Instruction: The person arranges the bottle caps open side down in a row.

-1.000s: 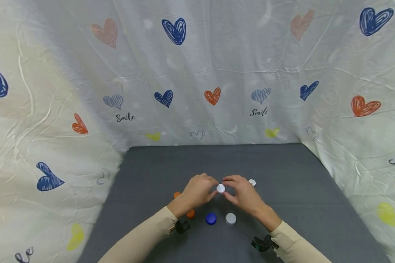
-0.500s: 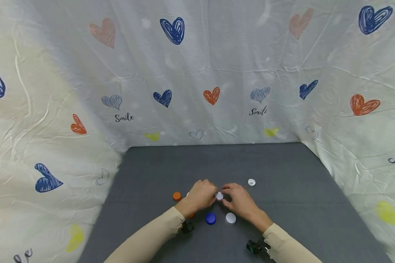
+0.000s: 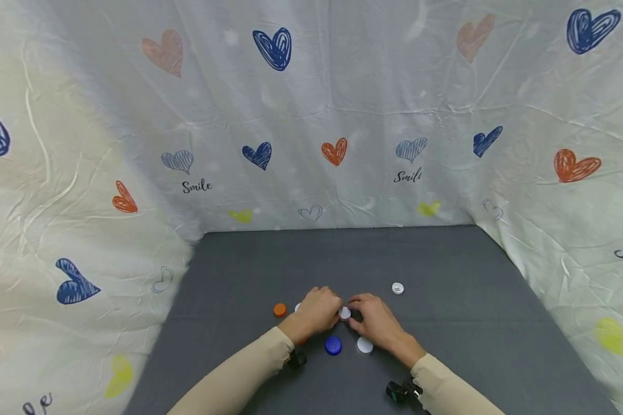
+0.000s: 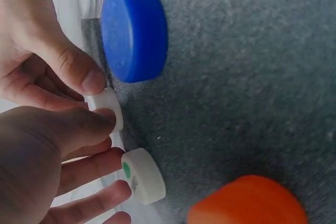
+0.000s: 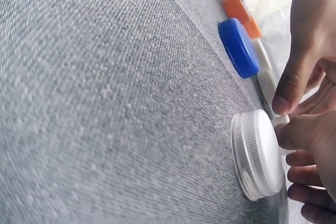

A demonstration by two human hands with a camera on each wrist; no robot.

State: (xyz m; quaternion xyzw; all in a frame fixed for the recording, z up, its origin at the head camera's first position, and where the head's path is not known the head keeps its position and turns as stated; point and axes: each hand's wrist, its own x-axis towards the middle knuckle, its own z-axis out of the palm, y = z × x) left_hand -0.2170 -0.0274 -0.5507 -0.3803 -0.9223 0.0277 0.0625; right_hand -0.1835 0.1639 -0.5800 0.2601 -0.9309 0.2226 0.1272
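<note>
A small white bottle cap (image 3: 345,313) is between my two hands near the middle of the table. My left hand (image 3: 316,311) pinches it from the left, with the thumb on its face in the left wrist view. From the right, my right hand (image 3: 378,321) holds the same cap between thumb and fingers. Close to the left fingertips stands another white cap (image 4: 146,178) with a green mark. Nearer the person lie a blue cap (image 3: 333,346) and a wider white cap (image 3: 365,345), whose ribbed clear side shows in the right wrist view.
An orange cap (image 3: 280,310) lies left of the left hand. A second orange cap (image 4: 249,203) is mostly covered by the left wrist in the head view. Farther back on the right is a white cap (image 3: 397,288). Heart-printed cloth (image 3: 337,86) encloses the grey table (image 3: 270,259).
Both hands have come toward the person and down with the small white cap between them. The orange cap at left and the white cap at back right are now uncovered.
</note>
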